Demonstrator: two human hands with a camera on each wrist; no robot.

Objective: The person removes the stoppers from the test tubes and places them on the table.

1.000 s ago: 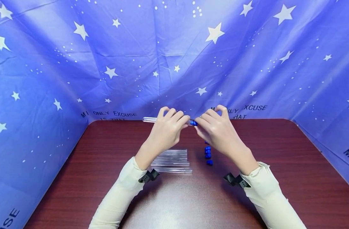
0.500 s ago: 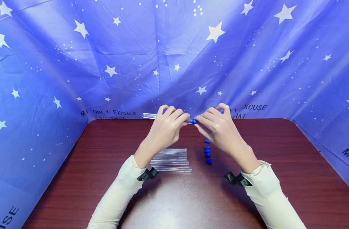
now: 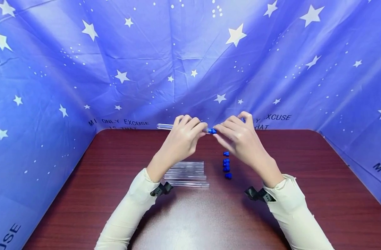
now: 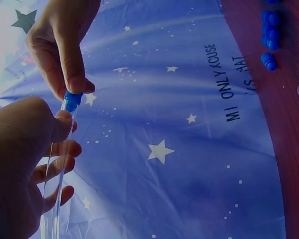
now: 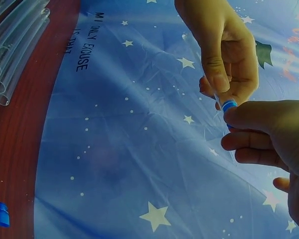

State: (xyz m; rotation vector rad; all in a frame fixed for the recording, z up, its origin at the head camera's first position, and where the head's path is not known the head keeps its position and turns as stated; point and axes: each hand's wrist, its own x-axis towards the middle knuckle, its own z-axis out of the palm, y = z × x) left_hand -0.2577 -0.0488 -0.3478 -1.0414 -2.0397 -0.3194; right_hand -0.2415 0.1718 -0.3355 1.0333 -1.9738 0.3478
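Observation:
My left hand [image 3: 181, 138] grips a clear test tube [image 3: 164, 126] held nearly level above the far part of the table, its rounded end pointing left. At the tube's right end sits a blue stopper [image 3: 212, 131], which my right hand [image 3: 240, 139] pinches between thumb and fingers. In the left wrist view the stopper [image 4: 72, 99] is in the tube's mouth, its lower part visible through the glassy wall. Several more clear tubes [image 3: 187, 170] lie side by side on the table below my left hand. Several blue stoppers [image 3: 226, 168] stand in a column to their right.
The dark red wooden table [image 3: 109, 194] has rounded far corners. A blue curtain [image 3: 165, 52] with white stars and printed lettering hangs along the back and both sides. Black wrist cameras [image 3: 160, 189] are strapped over the pale sleeves.
Both hands stay together on the tube and stopper, with only slight shifts. The right hand has risen slightly, uncovering more of the farthest loose stopper. Tubes and stoppers on the table stay put.

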